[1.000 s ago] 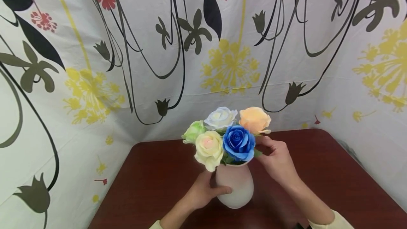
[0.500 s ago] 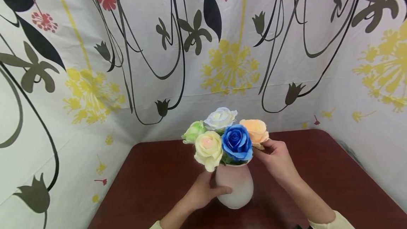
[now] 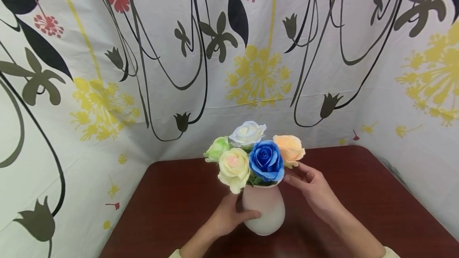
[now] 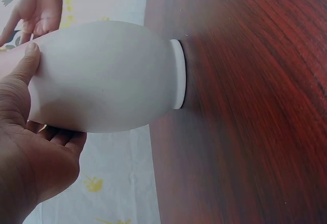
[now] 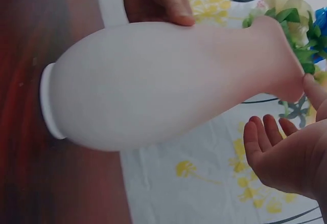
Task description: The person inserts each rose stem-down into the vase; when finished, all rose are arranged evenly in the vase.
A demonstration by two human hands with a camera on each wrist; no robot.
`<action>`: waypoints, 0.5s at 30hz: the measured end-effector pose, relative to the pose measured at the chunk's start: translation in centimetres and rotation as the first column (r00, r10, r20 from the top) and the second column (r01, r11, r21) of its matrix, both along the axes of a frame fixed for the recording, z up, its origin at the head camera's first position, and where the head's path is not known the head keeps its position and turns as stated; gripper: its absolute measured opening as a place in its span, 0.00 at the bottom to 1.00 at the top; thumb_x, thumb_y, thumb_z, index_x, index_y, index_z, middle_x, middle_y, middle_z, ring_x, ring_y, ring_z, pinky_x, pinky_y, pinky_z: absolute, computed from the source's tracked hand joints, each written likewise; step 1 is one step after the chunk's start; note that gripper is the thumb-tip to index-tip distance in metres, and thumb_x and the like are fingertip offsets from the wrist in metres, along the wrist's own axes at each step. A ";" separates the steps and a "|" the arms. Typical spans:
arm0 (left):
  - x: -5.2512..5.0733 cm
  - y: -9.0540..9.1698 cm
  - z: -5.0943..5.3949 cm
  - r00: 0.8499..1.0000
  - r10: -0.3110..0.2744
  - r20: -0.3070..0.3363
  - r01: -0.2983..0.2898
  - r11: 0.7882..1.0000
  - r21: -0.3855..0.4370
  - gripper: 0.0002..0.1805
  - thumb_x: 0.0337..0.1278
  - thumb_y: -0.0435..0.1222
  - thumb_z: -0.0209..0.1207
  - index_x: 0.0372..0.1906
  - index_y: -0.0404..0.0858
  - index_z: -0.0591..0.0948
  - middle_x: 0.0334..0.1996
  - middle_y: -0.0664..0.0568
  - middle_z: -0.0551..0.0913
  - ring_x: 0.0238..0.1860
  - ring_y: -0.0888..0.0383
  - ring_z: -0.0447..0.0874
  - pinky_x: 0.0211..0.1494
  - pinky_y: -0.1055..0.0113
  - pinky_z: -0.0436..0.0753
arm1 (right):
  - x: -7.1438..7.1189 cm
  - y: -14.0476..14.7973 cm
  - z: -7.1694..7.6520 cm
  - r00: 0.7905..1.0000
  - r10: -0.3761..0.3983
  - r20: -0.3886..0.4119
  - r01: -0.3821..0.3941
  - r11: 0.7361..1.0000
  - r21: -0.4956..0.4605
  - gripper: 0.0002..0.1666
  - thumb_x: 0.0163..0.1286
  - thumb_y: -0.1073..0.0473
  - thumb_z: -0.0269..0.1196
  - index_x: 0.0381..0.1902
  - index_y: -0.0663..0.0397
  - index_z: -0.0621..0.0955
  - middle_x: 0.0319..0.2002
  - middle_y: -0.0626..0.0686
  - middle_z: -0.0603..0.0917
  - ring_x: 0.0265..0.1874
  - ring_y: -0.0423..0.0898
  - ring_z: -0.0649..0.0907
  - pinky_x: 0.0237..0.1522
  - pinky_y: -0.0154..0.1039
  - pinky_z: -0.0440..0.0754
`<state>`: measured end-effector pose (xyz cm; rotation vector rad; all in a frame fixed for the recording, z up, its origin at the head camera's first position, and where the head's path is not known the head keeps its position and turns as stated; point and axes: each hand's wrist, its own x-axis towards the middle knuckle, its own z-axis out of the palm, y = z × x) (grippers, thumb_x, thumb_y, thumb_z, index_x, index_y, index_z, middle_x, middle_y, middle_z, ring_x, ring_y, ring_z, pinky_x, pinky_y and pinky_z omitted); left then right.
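A vase [image 3: 269, 208], white below and pinkish towards its flared neck, stands upright on the table. My left hand [image 3: 226, 215] grips its side, thumb across the front and fingers round the back, as the left wrist view also shows. Roses fill the mouth: blue [image 3: 266, 160], cream [image 3: 234, 168], pale green [image 3: 217, 149], white [image 3: 247, 133] and peach [image 3: 289, 149]. Beside the rim, just below the peach rose, is my right hand [image 3: 319, 190]. In the right wrist view its thumb [image 5: 312, 88] is at the rim, and the other fingers are loosely bent around nothing.
The dark red-brown table [image 3: 172, 194] has rounded far corners. Behind it and along both sides hangs a white cloth [image 3: 161, 90] printed with flowers and stems, close to the table's edges.
The peach rose has come down lower beside the blue one. My right hand pinched it below the bloom, then let go and moved slightly down and right. My left hand stays on the vase.
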<state>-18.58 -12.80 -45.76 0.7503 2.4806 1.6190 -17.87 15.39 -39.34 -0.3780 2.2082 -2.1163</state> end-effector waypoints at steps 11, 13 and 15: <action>0.1 -0.7 -0.4 1.000 0.014 0.005 -0.014 0.999 -0.049 0.44 0.62 0.52 0.75 0.79 0.55 0.67 0.71 0.60 0.76 0.69 0.58 0.75 0.73 0.51 0.74 | 0.3 0.7 -2.8 0.995 0.083 0.053 -0.084 0.996 0.033 0.39 0.76 0.58 0.69 0.78 0.62 0.69 0.71 0.66 0.76 0.66 0.59 0.81 0.60 0.46 0.84; 0.2 -1.0 -0.6 1.000 0.015 0.004 -0.015 0.999 -0.052 0.43 0.62 0.52 0.75 0.78 0.54 0.69 0.69 0.60 0.78 0.67 0.58 0.77 0.71 0.55 0.77 | 0.4 0.9 -3.2 0.995 0.089 0.042 -0.091 0.995 0.051 0.39 0.76 0.58 0.69 0.78 0.63 0.69 0.72 0.67 0.76 0.66 0.60 0.82 0.58 0.43 0.85; 0.2 -1.4 -0.8 1.000 0.016 0.004 -0.016 0.999 -0.050 0.41 0.62 0.51 0.75 0.78 0.55 0.70 0.69 0.60 0.78 0.67 0.58 0.78 0.69 0.58 0.79 | 0.5 1.1 -3.5 0.994 0.111 0.025 -0.112 0.992 0.056 0.39 0.77 0.60 0.69 0.79 0.64 0.68 0.72 0.68 0.74 0.66 0.61 0.81 0.58 0.43 0.85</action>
